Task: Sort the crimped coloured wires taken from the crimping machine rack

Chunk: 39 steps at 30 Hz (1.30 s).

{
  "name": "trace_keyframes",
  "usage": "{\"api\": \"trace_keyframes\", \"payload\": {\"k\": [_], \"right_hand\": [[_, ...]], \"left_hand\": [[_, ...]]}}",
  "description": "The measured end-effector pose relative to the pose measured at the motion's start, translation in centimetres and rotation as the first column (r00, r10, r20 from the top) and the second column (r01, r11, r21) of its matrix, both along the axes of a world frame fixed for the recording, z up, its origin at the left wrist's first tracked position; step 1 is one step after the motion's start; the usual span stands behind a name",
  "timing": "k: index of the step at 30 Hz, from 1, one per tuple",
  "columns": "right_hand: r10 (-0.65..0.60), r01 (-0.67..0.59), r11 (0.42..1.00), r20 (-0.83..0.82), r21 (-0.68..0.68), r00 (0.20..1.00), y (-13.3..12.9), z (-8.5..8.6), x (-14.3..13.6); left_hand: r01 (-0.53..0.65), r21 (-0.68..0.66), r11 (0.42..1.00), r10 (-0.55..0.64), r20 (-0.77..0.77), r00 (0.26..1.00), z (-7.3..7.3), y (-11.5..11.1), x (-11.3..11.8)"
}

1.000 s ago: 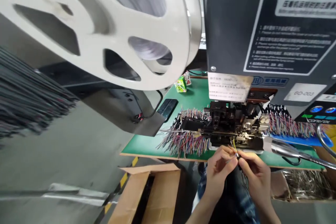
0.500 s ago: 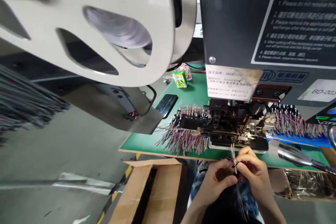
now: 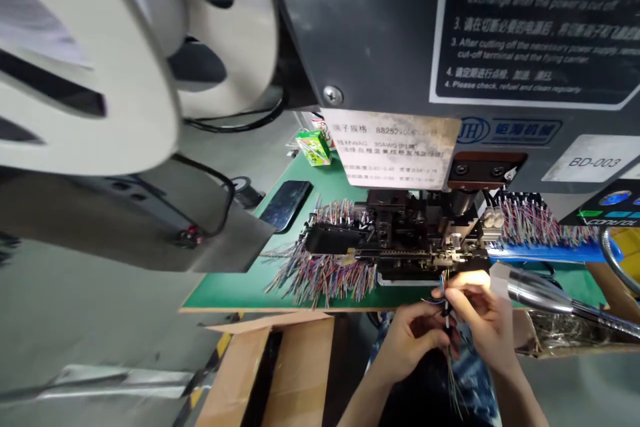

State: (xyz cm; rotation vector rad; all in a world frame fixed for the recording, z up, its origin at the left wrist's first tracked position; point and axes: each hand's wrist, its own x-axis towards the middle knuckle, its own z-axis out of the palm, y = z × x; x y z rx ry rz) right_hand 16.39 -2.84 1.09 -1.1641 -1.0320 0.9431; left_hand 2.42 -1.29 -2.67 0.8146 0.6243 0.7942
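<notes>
The right hand's (image 3: 483,307) thumb and fingertips pinch the fanned end of a thin multicoloured wire bundle with a black-and-white sleeve (image 3: 447,321), located at the green table's (image 3: 230,290) near edge; the left hand's (image 3: 415,340) fingers curl beside the sleeve, their grip indeterminable. At near left stands an open brown cardboard box (image 3: 306,363), contents indiscernible. At right, a second cardboard box (image 3: 524,333) contains tangled glinting strands (image 3: 563,328), and a blue plastic tray (image 3: 555,253) bears multicoloured wires (image 3: 530,223).
</notes>
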Motion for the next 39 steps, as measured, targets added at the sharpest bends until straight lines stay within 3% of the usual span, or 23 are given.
{"api": "trace_keyframes", "payload": {"k": [6, 15, 32, 39], "right_hand": [[-0.027, 0.027, 1.0, 0.052, 0.005, 0.998, 0.4, -0.5, 0.0], [-0.106, 0.096, 0.993, 0.16, 0.073, 0.981, 1.4, -0.8, -0.1], [-0.071, 0.077, 0.996, 0.143, -0.036, 0.987, 1.8, -0.9, 0.0], [-0.072, 0.075, 0.997, 0.143, -0.016, 0.987, 1.7, -1.2, -0.1]], "left_hand": [[-0.111, 0.089, 0.99, 0.112, -0.005, 0.994, -0.3, 0.6, 0.9], [-0.262, 0.293, 0.92, 0.304, -0.107, 0.947, 0.8, 1.7, 1.5], [-0.213, 0.292, 0.933, 0.273, -0.185, 0.944, 0.4, 1.8, 1.3], [-0.215, 0.292, 0.932, 0.269, -0.158, 0.95, 0.2, 1.7, 1.2]]}}
